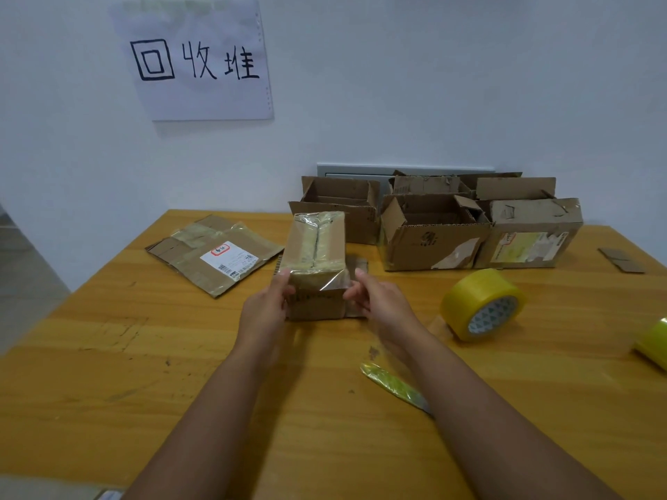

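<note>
A small cardboard box [314,258] stands on the wooden table [144,373] in the middle of the view, its top seam covered with clear tape that hangs over the near face. My left hand [267,304] grips the box's near left corner, thumb on top. My right hand [375,301] is at the near right side, with its fingers curled against the tape end and the box edge. A big roll of yellow tape [482,304] lies on its side to the right of my right hand.
A flattened box with a shipping label [216,254] lies at the left. Several open cardboard boxes [433,229] stand along the wall behind. A second yellow roll [655,342] is at the right edge. A crumpled strip of tape [393,386] lies near my right forearm. A handwritten paper sign [195,59] hangs on the wall.
</note>
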Action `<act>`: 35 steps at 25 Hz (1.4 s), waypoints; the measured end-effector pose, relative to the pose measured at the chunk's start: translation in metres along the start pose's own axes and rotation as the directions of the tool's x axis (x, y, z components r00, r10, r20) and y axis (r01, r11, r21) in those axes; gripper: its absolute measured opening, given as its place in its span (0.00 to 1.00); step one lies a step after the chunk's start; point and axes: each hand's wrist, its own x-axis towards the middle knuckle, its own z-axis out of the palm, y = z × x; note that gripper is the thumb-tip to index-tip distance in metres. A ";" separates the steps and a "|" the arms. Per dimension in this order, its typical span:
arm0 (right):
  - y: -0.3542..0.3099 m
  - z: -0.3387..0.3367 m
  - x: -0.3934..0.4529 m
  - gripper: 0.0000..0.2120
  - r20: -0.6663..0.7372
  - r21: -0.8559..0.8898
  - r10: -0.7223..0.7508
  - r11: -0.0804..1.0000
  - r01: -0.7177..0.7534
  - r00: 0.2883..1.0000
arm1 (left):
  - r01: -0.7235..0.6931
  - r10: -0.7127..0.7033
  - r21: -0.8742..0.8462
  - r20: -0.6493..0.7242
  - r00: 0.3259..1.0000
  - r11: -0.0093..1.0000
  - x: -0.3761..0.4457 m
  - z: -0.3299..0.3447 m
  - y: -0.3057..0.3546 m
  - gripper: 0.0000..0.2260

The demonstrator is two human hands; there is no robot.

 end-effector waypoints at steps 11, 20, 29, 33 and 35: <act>-0.011 -0.001 -0.008 0.13 0.097 0.341 0.105 0.931 -0.132 0.990 | 0.102 -0.054 -0.225 0.212 0.976 0.969 0.002 -0.017 0.004 0.09; -0.009 0.003 -0.003 0.08 0.091 0.234 0.076 0.968 -0.096 0.993 | 0.070 -0.038 -0.192 0.165 0.986 0.979 -0.002 -0.005 0.001 0.08; 0.009 0.023 0.010 0.11 -0.077 0.000 -0.087 0.996 0.087 0.993 | -0.152 0.126 0.194 0.139 0.982 0.969 0.005 -0.007 -0.003 0.20; 0.013 0.028 0.016 0.09 -0.180 -0.277 -0.252 0.941 0.197 0.951 | -0.205 0.185 0.299 0.093 0.978 0.932 0.006 -0.005 0.000 0.17; 0.016 0.028 0.017 0.09 -0.182 -0.350 -0.329 0.903 0.251 0.927 | -0.225 0.221 0.337 0.052 0.974 0.914 0.006 -0.003 -0.001 0.16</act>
